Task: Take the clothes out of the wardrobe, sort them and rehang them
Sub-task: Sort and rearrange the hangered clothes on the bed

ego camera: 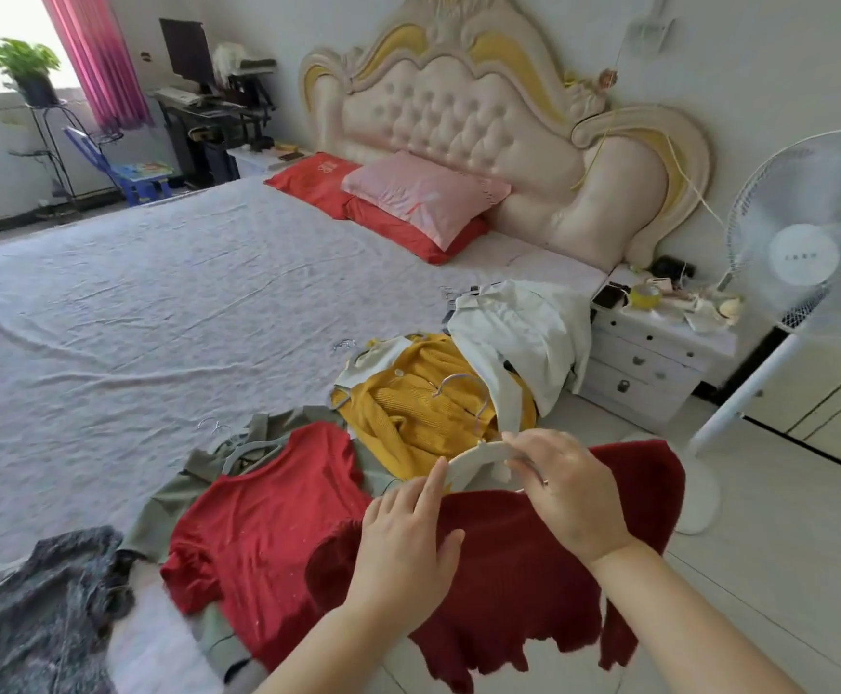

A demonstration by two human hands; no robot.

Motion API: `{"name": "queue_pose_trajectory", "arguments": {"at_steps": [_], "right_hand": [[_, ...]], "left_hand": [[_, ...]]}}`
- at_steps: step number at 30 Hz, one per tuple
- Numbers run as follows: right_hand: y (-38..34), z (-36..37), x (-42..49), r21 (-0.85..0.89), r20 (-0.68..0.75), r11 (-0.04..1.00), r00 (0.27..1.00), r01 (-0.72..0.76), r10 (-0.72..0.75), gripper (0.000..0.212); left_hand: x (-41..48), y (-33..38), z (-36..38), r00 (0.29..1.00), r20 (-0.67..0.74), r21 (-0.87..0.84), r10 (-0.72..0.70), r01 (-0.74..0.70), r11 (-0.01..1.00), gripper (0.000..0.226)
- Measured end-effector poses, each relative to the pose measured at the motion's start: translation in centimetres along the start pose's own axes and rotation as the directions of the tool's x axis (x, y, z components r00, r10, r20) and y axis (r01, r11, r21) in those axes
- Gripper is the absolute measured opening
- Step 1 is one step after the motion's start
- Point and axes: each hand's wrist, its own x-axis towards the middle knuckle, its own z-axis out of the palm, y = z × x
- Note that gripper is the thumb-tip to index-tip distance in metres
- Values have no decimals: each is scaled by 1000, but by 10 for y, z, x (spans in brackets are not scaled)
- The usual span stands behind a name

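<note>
Both bare forearms reach in from the bottom edge, and the 2 hands meet over a dark red knitted top [533, 558] that hangs in front of the person, off the near corner of the bed [158, 303]. Right hand [566, 488] is closed around a white hanger [478, 460], fingers curled over its upper arm with the thumb underneath. Left hand [406, 538] lies flatter, its fingertips touching the hanger's lower left end and its palm resting against the knitted top. That top spreads below and to either side of both hands, its ragged hem dropping toward the floor; whether the hanger is inside its neckline cannot be told.

Taking the bed as the landmark, a bright red t-shirt [268, 538] lies on its near edge just left of the left hand, spread over an olive green garment [238, 453] with a grey hanger at its collar. Further up the same edge, beyond the hands, sits a mustard yellow cardigan [418, 403] with a metal hanger hook on it, and above that a white shirt [523, 333] drooping over the bed's right side. A grey fuzzy garment [33, 613] lies at the bed's near left corner. At the bed's head are 2 red pillows with 1 pink pillow [423, 197] on top. Right of the bed stand a white nightstand [653, 363] and a white pedestal fan [804, 252]
</note>
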Motion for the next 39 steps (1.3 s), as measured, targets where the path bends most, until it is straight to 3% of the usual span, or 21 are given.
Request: {"name": "queue_pose_trajectory", "arguments": {"at_steps": [12,24,28,35,39], "right_hand": [[139,87,103,15,99,999,995,33,-34,34],[208,222,253,154,215,986,972,59,-92,31],[224,296,306,251,297,965,942,79,-154,31],[243,440,373,390,497,918,823,72,-275,32],[236,515,384,462,520,879,767,118,-376,35]], "left_hand": [[168,-16,83,994,48,-38,-103,105,994,70],[334,-85,99,962,5,11,-272,272,962,69],[385,-129,113,917,-33,24,-398,399,917,68],[466,-213,147,759,-42,52,-649,651,758,63],[484,-264,173,675,-19,59,-738,737,673,62]]}}
